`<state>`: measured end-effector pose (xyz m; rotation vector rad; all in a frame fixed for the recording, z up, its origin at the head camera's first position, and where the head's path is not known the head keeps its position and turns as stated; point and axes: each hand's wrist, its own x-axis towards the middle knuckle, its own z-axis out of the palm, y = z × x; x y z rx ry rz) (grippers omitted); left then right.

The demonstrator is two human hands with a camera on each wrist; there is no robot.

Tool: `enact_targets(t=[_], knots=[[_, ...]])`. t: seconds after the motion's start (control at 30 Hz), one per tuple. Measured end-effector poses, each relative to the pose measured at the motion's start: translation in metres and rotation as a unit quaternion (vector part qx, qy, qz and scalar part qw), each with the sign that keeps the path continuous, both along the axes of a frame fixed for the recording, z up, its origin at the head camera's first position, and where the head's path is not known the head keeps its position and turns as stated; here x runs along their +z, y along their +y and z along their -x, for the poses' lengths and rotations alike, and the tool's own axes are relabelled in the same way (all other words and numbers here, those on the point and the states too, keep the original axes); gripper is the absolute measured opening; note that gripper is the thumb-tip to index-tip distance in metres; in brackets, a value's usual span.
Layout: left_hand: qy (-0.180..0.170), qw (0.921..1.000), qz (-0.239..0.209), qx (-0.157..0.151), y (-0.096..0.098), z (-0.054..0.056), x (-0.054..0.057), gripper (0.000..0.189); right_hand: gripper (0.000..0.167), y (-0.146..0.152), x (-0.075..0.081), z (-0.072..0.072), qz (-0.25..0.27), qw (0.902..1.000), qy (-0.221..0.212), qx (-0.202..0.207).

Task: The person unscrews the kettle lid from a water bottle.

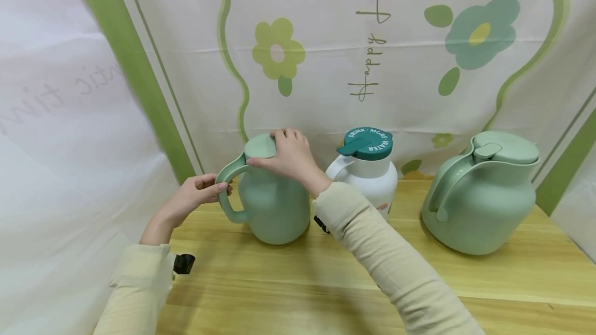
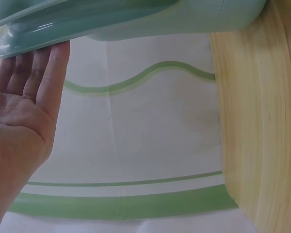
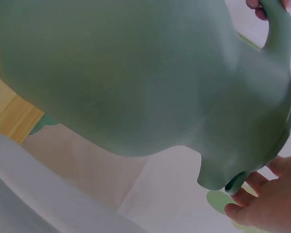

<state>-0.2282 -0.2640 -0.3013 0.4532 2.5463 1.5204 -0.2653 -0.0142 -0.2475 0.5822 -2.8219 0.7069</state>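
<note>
A pale green insulated jug stands upright on the wooden table, left of centre. At its handle is my left hand, with the thumb in front and fingertips passing behind. The left wrist view shows that hand's fingers reaching up against the green handle. My right hand grips the jug's round lid from above, the thumb on the near left side. In the right wrist view, its fingers bend over the lid's edge beside the spout.
Just right stands a white jug with a dark green lid, partly behind my right forearm. A second pale green jug is at the right. Behind the table hangs a flower-patterned curtain; a white sheet is at the left.
</note>
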Motion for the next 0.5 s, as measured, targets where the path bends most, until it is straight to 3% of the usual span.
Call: enact_targets(t=[0.2, 0.5], knots=[[0.004, 0.9999, -0.002, 0.012, 0.005, 0.0017, -0.0005, 0.031, 0.079, -0.0021, -0.0026, -0.0009, 0.011, 0.9999, 0.009, -0.002], [0.005, 0.9999, -0.006, 0.012, 0.0073, 0.0024, -0.0007, 0.03, 0.075, 0.0032, 0.0001, 0.0009, 0.036, 0.9991, -0.016, 0.017]])
